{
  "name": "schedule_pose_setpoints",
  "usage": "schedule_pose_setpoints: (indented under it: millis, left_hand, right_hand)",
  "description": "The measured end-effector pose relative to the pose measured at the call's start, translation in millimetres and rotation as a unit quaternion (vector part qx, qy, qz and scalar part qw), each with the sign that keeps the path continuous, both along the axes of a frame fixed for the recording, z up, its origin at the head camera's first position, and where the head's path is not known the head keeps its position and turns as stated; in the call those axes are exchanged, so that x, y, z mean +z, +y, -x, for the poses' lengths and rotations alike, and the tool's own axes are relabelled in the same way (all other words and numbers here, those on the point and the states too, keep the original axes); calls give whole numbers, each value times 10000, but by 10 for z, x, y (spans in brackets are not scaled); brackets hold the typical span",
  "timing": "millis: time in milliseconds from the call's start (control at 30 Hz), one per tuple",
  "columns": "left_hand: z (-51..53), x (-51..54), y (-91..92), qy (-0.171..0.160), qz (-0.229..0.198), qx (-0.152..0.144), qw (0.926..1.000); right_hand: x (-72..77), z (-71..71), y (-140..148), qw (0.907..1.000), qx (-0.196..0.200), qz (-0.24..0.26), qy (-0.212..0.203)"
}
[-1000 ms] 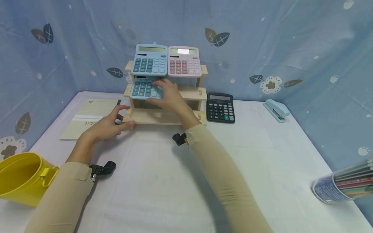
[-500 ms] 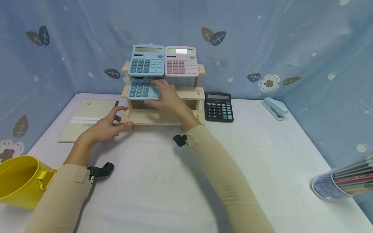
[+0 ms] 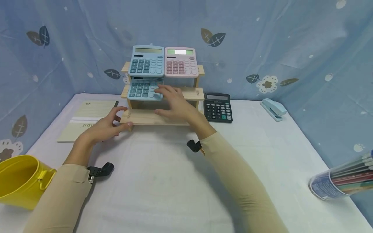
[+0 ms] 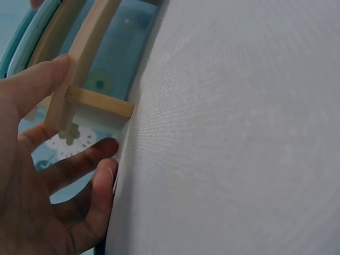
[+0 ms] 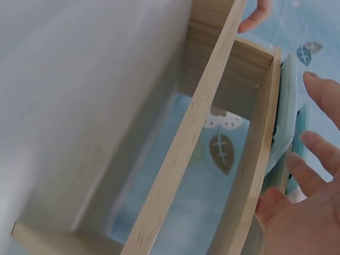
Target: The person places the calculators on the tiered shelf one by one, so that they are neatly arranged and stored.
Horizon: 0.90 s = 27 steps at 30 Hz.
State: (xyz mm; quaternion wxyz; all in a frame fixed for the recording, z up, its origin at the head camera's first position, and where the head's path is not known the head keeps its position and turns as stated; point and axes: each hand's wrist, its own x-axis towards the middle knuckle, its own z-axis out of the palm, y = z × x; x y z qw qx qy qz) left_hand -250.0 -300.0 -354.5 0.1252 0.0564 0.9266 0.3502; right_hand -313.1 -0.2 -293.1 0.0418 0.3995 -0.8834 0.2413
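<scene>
A three-tier wooden shelf (image 3: pixel 151 117) stands near the back of the table. At its left end, my left hand (image 3: pixel 106 127) grips the lowest board, thumb at the front edge; the left wrist view shows the thumb (image 4: pixel 45 82) on the wood. A blue calculator (image 3: pixel 141 89) leans on the left of the middle tier. My right hand (image 3: pixel 182 105) is beside its right edge, fingers loosely spread; the right wrist view shows nothing gripped in the fingers (image 5: pixel 313 143). Another blue calculator (image 3: pixel 147 61) and a pink calculator (image 3: pixel 181 63) sit side by side on the top tier.
A black calculator (image 3: pixel 218 108) lies right of the shelf, with a light blue stapler (image 3: pixel 273 108) farther right. At left are a notebook (image 3: pixel 87 119) and a yellow bucket (image 3: pixel 20 184). A cup (image 3: pixel 323 187) of pencils stands at the right edge.
My right hand has let go of the middle-tier blue calculator and drawn back slightly right. The left hand keeps its place on the lowest board.
</scene>
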Motion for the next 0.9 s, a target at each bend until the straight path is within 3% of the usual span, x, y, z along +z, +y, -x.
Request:
schedule_pose_setpoints:
  millis: [400,600,900]
  left_hand:
    - [12,-29,-18,49,-133,-25,9999]
    - [39,-1,-38,125,-202,-66,9997]
    - [3,-15,-9,22,-113,-12,9999]
  right_hand:
    - [6,-177,292,9992,330,25,204]
    - [60,-239,470,9990,217,-41,376]
    - [-49,-288,849,9989,28,-48,470]
